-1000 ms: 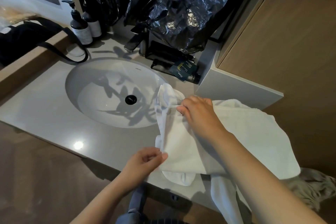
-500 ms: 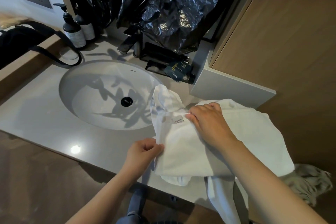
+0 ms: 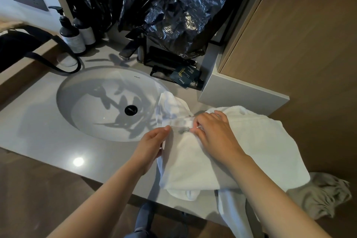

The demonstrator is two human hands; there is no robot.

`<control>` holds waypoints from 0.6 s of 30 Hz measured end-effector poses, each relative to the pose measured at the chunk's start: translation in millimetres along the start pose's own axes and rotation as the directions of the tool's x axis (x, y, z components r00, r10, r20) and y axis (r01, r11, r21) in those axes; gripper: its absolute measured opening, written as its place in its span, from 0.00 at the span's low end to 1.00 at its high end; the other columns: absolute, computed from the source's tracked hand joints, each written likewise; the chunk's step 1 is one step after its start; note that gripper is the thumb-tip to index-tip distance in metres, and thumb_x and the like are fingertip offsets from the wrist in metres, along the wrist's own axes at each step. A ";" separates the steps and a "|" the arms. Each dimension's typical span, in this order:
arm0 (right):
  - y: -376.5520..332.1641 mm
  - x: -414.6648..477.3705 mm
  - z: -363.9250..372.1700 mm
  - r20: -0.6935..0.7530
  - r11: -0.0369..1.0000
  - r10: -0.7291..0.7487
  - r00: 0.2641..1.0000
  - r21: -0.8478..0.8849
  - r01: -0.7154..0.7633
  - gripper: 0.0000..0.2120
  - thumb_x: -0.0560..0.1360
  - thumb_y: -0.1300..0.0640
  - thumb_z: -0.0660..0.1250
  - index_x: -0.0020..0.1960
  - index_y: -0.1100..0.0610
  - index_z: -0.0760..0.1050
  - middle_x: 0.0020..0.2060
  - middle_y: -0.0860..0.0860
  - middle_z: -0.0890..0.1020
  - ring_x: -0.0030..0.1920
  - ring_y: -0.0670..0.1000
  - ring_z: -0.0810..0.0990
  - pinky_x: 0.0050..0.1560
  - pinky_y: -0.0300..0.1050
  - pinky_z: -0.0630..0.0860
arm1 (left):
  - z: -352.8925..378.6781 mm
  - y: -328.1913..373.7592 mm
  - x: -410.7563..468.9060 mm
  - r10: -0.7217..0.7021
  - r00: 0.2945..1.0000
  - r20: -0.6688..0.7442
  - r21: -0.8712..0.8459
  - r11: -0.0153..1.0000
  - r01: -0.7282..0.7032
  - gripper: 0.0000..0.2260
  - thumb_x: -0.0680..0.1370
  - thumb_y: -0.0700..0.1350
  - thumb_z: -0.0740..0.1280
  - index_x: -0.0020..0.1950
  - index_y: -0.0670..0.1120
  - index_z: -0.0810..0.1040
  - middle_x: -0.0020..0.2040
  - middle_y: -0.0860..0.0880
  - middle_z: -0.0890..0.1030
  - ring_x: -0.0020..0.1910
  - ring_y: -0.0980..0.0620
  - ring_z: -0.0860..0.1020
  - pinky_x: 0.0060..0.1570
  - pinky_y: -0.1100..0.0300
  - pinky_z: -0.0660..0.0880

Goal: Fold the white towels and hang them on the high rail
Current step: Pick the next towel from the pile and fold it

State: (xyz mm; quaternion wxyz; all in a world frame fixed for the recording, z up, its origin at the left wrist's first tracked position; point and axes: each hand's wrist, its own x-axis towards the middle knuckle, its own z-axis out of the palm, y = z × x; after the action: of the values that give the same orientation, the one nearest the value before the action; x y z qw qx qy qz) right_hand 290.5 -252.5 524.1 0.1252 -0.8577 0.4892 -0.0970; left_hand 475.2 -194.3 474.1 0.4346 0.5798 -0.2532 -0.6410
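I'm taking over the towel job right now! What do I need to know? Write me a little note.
Left hand: grips the left edge of the white towel.
Right hand: pinches the towel's top edge beside its label.
Towel: lies on the counter, right of the sink. More white cloth hangs over the front edge below it; I cannot tell if it is the same towel.
Done: the towel looks doubled over once, edges not lined up.
Left: finish folding, then hang it on the high rail, which is not in view.
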 end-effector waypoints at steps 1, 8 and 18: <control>-0.9 1.7 -0.2 -0.010 0.999 0.015 1.000 0.031 -0.014 0.06 0.80 0.54 0.63 0.45 0.50 0.69 0.39 0.44 0.76 0.45 0.52 0.77 0.71 0.49 0.59 | -0.1 0.0 0.0 0.013 1.000 -0.004 0.022 1.000 -0.012 0.19 0.79 0.57 0.63 0.50 0.40 0.79 0.50 0.44 0.82 0.48 0.45 0.78 0.54 0.49 0.74; -4.0 17.6 7.8 -0.023 0.995 0.082 0.996 0.054 -0.080 0.05 0.81 0.54 0.62 0.47 0.52 0.70 0.35 0.47 0.80 0.41 0.54 0.77 0.67 0.47 0.62 | 10.6 -0.4 -0.7 0.234 0.964 -0.130 0.259 0.946 -0.195 0.23 0.79 0.54 0.64 0.38 0.34 0.73 0.33 0.45 0.72 0.34 0.49 0.71 0.38 0.56 0.68; 29.9 19.1 -4.9 -0.136 0.988 0.132 0.982 -0.063 -0.142 0.16 0.82 0.46 0.53 0.49 0.52 0.75 0.41 0.48 0.81 0.45 0.53 0.78 0.58 0.50 0.64 | 20.0 6.0 3.3 0.530 0.763 -0.371 0.431 0.826 -0.364 0.18 0.80 0.46 0.64 0.34 0.37 0.68 0.30 0.49 0.68 0.28 0.59 0.66 0.30 0.68 0.64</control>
State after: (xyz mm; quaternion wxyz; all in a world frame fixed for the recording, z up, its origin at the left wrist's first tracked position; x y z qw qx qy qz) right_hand 274.4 -284.3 520.3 0.0678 -0.8177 0.5575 -0.1265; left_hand 457.6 -203.6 481.4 0.5202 0.7049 -0.3760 -0.3019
